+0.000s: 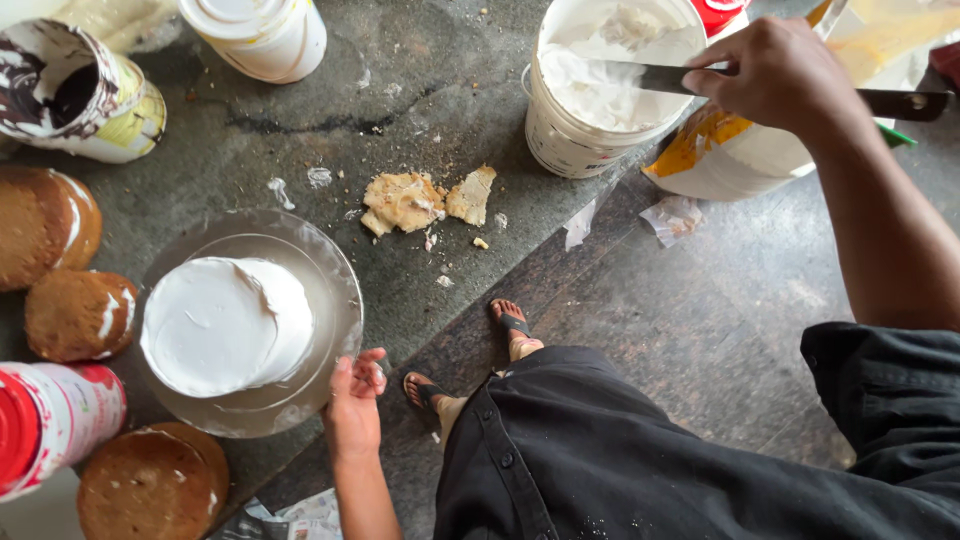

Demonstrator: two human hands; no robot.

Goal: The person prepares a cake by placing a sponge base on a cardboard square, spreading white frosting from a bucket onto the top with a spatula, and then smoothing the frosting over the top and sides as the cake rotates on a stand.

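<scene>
A small round cake covered in white cream [225, 325] sits on a silver turntable plate [335, 290] on the stone counter. My left hand [355, 400] holds the plate's near rim with its fingers. My right hand [775, 75] grips a long flat palette knife [655, 77] whose blade reaches into a white bucket of cream [590, 120] at the counter's edge. The blade tip carries cream.
Cake scraps [420, 200] lie mid-counter. Bare brown sponge cakes [80, 315] [150, 485] [40, 225] line the left. A chocolate-smeared tub [75, 95], a white lidded tub [260, 35], a red-topped can [50, 425] and a bag [740, 150] stand around. My sandalled feet [510, 325] are on the floor below.
</scene>
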